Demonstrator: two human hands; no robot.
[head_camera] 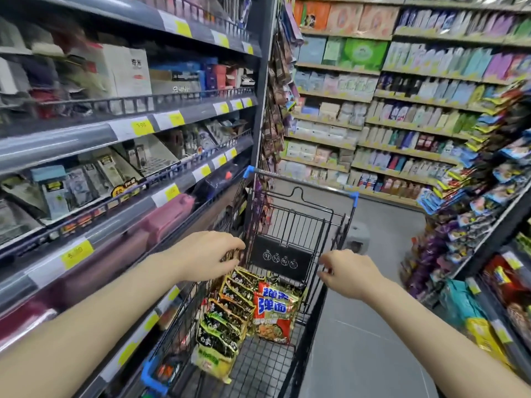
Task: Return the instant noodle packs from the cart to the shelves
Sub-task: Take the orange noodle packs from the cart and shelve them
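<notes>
A black wire cart (290, 222) with blue corner caps stands in the aisle in front of me. Inside it, a row of gold-and-black instant noodle packs (227, 314) leans along the left side. A red-and-gold noodle pack (273, 311) stands next to them. My left hand (207, 254) reaches over the cart's left rim, and its fingers close on the top edge of the farthest gold-and-black pack. My right hand (347, 274) curls its fingers around the cart's right rim.
Grey shelves (129, 133) with yellow price tags run close along the cart's left side. Shelves of hanging snack bags (471, 202) line the right. The grey aisle floor (382, 228) leads to a far wall of shelved goods (373, 90). A pale stool (357, 237) stands beyond the cart.
</notes>
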